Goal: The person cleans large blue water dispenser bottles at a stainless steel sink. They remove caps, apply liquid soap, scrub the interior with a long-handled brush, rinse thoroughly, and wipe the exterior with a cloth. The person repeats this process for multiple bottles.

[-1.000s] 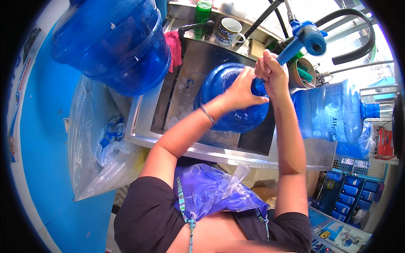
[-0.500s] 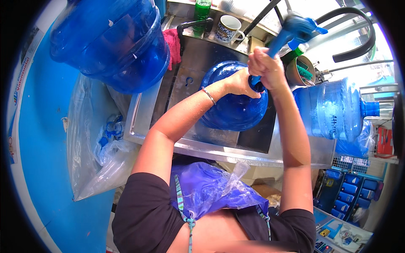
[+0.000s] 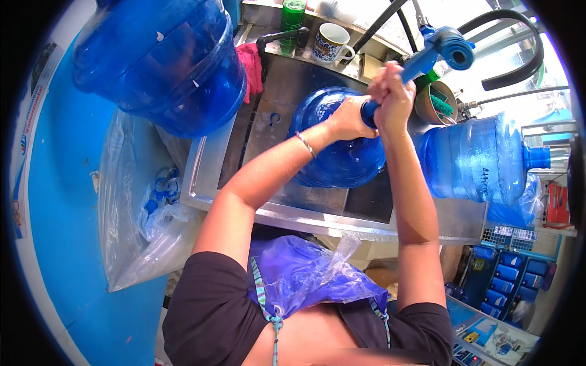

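Note:
A large blue water jug (image 3: pixel 339 163) lies in the steel sink (image 3: pixel 278 218), its neck toward me and to the right. My left hand (image 3: pixel 353 119) is closed round the jug near its neck, a bracelet on that wrist. My right hand (image 3: pixel 394 100) is closed round a thick blue handle (image 3: pixel 420 63) with a round hollow end. The handle's lower end meets the jug's mouth; what is inside the jug is hidden.
Another big blue jug (image 3: pixel 201 91) stands at the left, and a clearer one (image 3: pixel 473 160) lies at the right. Behind are a patterned mug (image 3: pixel 329 43), a green bottle (image 3: pixel 293 18), a pink cloth (image 3: pixel 249 67) and a pot with a green brush (image 3: pixel 436 102). A black hose (image 3: pixel 537 49) curves overhead.
My right hand has shifted slightly, and the handle has tilted further right, its round end now turned toward me. The left hand stays at the neck, and the jug has barely moved.

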`<state>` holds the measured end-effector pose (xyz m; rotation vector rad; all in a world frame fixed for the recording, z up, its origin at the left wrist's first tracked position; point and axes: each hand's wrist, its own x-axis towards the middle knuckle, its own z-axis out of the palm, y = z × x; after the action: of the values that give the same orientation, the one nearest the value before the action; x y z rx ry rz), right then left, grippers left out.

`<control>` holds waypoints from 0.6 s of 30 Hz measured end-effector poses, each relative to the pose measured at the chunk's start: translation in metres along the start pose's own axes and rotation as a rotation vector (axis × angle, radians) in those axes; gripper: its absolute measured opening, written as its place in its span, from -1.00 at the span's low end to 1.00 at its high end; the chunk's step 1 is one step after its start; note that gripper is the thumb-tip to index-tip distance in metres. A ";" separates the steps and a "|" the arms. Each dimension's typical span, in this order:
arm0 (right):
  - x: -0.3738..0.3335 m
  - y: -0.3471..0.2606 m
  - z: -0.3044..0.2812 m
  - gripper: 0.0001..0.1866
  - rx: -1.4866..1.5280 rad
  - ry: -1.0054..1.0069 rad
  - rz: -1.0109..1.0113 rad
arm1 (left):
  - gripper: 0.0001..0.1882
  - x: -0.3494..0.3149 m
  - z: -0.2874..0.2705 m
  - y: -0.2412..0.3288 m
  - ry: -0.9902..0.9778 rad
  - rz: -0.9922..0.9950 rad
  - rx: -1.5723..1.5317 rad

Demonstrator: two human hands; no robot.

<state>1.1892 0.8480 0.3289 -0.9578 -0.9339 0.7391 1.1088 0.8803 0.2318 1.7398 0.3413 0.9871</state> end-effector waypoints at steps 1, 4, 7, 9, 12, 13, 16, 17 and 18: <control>0.000 0.003 0.002 -0.58 0.030 0.177 -0.051 | -0.43 -0.003 0.011 0.011 0.166 0.016 0.095; -0.002 -0.004 -0.004 -0.56 0.047 -0.095 0.185 | -0.31 -0.023 0.035 0.048 0.413 -0.200 0.201; -0.002 -0.026 -0.023 -0.50 -0.036 -0.421 0.339 | -0.18 -0.028 0.018 0.058 0.089 -0.082 0.376; -0.006 -0.028 -0.025 -0.50 -0.027 -0.609 0.301 | -0.04 -0.009 -0.013 0.041 -0.237 -0.211 0.099; -0.015 -0.009 -0.014 -0.66 -0.095 -0.324 0.250 | -0.11 0.006 -0.027 0.013 -0.385 -0.145 -0.200; -0.017 0.001 -0.007 -0.74 -0.047 -0.225 0.194 | -0.11 0.008 -0.025 0.006 -0.370 -0.110 -0.108; -0.020 0.013 -0.001 -0.74 -0.029 0.141 -0.022 | -0.13 0.005 -0.007 -0.002 -0.230 -0.032 0.003; -0.019 0.013 -0.003 -0.73 0.053 0.200 -0.120 | -0.15 0.004 -0.003 -0.002 -0.235 -0.061 -0.038; -0.019 0.009 -0.006 -0.71 0.116 0.227 -0.176 | -0.18 0.003 0.000 -0.001 -0.282 -0.079 -0.074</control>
<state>1.1858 0.8336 0.3134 -0.8264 -0.7570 0.5173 1.1108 0.8829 0.2320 1.7562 0.1879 0.6784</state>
